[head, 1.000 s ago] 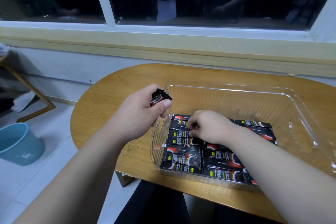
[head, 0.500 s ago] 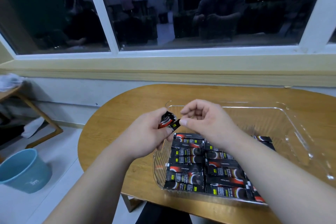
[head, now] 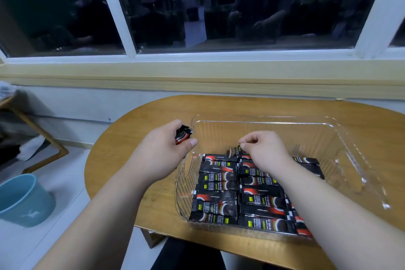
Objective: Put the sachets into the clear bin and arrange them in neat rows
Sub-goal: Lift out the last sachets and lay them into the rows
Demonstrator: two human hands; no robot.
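1. One sachet [head: 234,151] is pinched by the right hand [head: 265,149] over the far end of the rows [head: 219,186] in the clear bin [head: 263,126].
2. Its long axis is tilted slightly off theirs.
3. Spare sachets [head: 182,135] are clutched by the left hand [head: 162,151] outside the left wall.

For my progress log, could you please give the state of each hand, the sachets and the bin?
Clear bin: upright on the table, far half bare.
Laid sachets: flat in rows, filling the bin's near half.
Left hand: grips spare sachets beside the bin.
Right hand: pinches single sachet over the laid sachets.
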